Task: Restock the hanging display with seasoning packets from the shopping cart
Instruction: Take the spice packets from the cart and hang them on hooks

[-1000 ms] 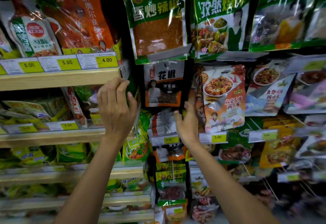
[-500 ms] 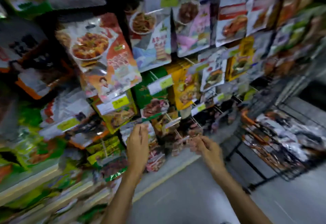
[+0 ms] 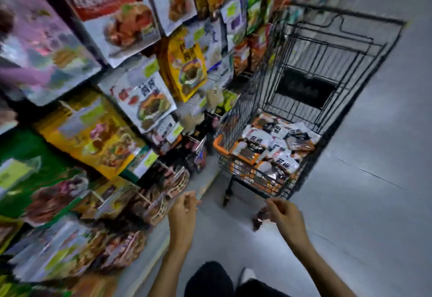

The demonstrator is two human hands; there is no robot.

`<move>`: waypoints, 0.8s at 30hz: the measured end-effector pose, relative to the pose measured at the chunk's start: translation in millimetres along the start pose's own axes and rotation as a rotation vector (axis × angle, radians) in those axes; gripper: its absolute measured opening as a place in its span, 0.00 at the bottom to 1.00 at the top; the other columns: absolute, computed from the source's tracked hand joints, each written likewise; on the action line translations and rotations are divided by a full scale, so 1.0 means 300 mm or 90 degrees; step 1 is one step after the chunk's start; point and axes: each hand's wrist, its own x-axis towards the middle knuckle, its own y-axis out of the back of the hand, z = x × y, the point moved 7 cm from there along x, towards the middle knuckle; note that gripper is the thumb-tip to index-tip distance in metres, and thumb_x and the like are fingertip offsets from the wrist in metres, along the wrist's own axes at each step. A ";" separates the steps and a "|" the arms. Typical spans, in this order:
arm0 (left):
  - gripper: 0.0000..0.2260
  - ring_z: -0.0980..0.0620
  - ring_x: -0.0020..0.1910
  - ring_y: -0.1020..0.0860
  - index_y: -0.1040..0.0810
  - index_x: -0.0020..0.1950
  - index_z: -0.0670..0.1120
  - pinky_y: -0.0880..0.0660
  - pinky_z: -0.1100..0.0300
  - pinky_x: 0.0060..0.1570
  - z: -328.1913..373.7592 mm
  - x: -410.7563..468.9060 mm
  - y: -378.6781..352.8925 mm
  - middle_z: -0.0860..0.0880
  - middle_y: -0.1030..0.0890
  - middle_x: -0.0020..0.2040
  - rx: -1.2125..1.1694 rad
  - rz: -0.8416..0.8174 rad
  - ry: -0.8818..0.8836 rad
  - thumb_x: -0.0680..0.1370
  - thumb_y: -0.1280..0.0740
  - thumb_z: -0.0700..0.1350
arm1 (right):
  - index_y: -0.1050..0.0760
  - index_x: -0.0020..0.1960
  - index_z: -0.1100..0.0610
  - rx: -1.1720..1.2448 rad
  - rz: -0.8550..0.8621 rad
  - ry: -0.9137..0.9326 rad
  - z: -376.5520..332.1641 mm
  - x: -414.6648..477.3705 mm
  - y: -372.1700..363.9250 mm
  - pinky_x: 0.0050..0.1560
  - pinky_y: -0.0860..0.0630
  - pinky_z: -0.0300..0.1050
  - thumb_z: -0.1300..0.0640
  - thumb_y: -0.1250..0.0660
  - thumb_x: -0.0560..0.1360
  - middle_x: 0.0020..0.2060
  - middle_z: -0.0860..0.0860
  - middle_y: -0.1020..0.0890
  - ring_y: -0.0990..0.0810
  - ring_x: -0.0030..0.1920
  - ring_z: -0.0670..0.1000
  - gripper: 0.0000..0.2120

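Observation:
A black wire shopping cart (image 3: 364, 46) stands on the aisle floor at the right. Several white, orange and black seasoning packets (image 3: 273, 147) lie piled in its near end. The hanging display (image 3: 131, 23) fills the left side, packed with blurred coloured packets on pegs. My left hand (image 3: 184, 212) hovers low beside the display's bottom pegs, fingers loosely curled and holding nothing. My right hand (image 3: 284, 215) hangs just short of the cart's near end, fingers loosely curled, also holding nothing. Neither hand touches the cart or the packets.
Grey floor (image 3: 374, 203) spreads out to the right of the cart. My dark trouser legs (image 3: 210, 280) and a light shoe (image 3: 246, 274) show at the bottom. Yellow price tags (image 3: 149, 160) stick out from the display pegs. The view is motion-blurred.
My view has swung from the display down and right to the cart. Both hands have left the hanging packets and dropped low towards the cart, holding nothing.

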 end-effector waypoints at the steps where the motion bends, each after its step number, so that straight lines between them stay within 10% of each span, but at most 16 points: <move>1: 0.10 0.51 0.36 0.23 0.24 0.44 0.51 0.27 0.54 0.40 0.025 0.032 -0.035 0.53 0.21 0.37 -0.002 -0.016 0.001 0.81 0.40 0.40 | 0.20 0.47 0.62 0.005 0.016 -0.006 0.003 0.033 0.022 0.31 0.22 0.40 0.60 0.36 0.80 0.34 0.54 0.15 0.16 0.35 0.60 0.08; 13: 0.07 0.52 0.40 0.24 0.23 0.55 0.42 0.31 0.60 0.39 0.324 0.689 -0.458 0.46 0.20 0.45 0.212 -0.145 -0.181 0.80 0.38 0.40 | 0.20 0.51 0.62 0.053 0.188 -0.109 0.015 0.600 0.136 0.50 0.20 0.53 0.57 0.37 0.80 0.42 0.57 0.15 0.16 0.44 0.56 0.11; 18: 0.13 0.42 0.55 0.25 0.30 0.64 0.40 0.26 0.45 0.53 0.336 0.992 -0.664 0.41 0.24 0.57 0.292 -0.201 -0.175 0.80 0.38 0.42 | 0.22 0.49 0.63 0.100 0.224 -0.190 0.093 0.880 0.074 0.35 0.21 0.36 0.61 0.39 0.81 0.44 0.62 0.16 0.19 0.37 0.52 0.08; 21: 0.20 0.40 0.62 0.28 0.35 0.70 0.40 0.29 0.43 0.59 0.280 1.108 -0.786 0.40 0.28 0.64 0.353 -0.245 -0.138 0.81 0.38 0.46 | 0.22 0.50 0.68 0.100 0.186 -0.236 0.181 1.035 -0.014 0.49 0.20 0.55 0.61 0.39 0.81 0.45 0.65 0.17 0.18 0.44 0.60 0.11; 24: 0.23 0.40 0.63 0.28 0.37 0.72 0.40 0.29 0.45 0.60 0.215 1.170 -0.884 0.41 0.28 0.65 0.380 -0.287 -0.127 0.81 0.38 0.50 | 0.25 0.49 0.68 0.058 0.122 -0.291 0.281 1.147 -0.122 0.46 0.23 0.51 0.57 0.40 0.81 0.44 0.61 0.19 0.20 0.45 0.58 0.13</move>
